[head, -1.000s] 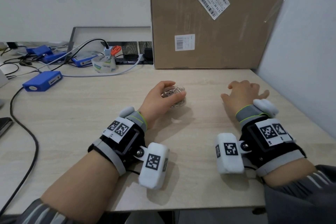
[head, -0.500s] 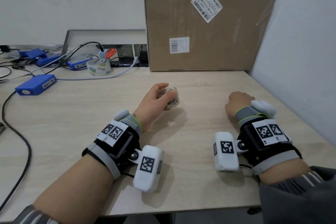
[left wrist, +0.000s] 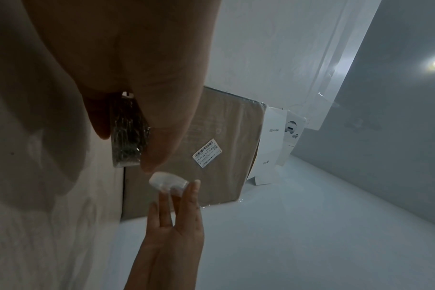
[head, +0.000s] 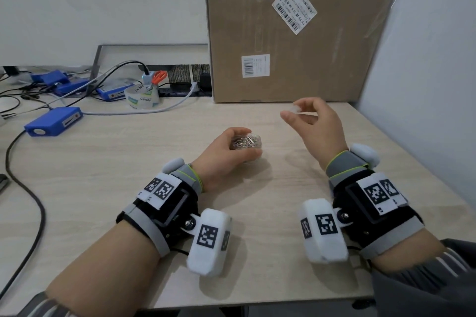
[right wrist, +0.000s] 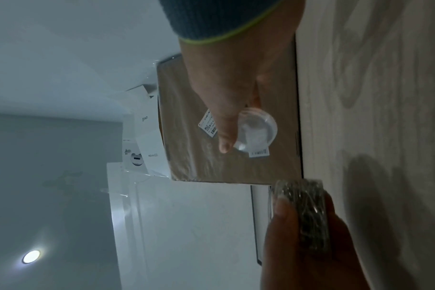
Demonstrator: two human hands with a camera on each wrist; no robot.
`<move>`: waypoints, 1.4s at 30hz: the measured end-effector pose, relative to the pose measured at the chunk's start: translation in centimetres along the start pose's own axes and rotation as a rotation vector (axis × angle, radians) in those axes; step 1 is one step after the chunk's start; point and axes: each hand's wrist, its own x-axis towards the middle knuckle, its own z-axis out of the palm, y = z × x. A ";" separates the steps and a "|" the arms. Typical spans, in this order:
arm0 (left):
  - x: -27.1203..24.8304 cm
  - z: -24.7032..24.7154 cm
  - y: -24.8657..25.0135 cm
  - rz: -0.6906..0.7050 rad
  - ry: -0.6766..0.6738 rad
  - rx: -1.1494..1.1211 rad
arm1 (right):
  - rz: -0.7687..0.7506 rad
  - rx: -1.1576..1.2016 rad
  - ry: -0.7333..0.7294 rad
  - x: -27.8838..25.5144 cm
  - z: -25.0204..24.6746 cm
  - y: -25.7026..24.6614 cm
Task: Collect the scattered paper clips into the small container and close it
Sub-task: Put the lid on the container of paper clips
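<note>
A small clear round container [head: 246, 143] full of silver paper clips stands on the wooden table [head: 128, 175], its top uncovered. My left hand [head: 231, 152] grips it from the left, fingers curled round its wall; the container [left wrist: 128, 133] [right wrist: 302, 212] also shows in both wrist views. My right hand [head: 306, 116] is raised above the table to the right of the container and pinches a clear round lid [head: 296, 108] between thumb and fingertips. The lid [right wrist: 257, 131] [left wrist: 168, 181] hangs in the air, apart from the container.
A big cardboard box [head: 296, 28] stands at the back against the wall. At the back left lie blue boxes [head: 54, 121], a tape roll [head: 143, 97], orange scissors [head: 159, 76] and cables [head: 31, 201]. A grey partition [head: 425, 85] bounds the table on the right.
My right hand has lifted off the table with the clear lid pinched in its fingers and moved up and toward the container. The left hand keeps hold of the container.
</note>
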 end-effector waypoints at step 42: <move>-0.3 0.0 0.0 0.042 -0.016 0.147 | 0.060 -0.207 -0.515 -1.9 1.8 0.0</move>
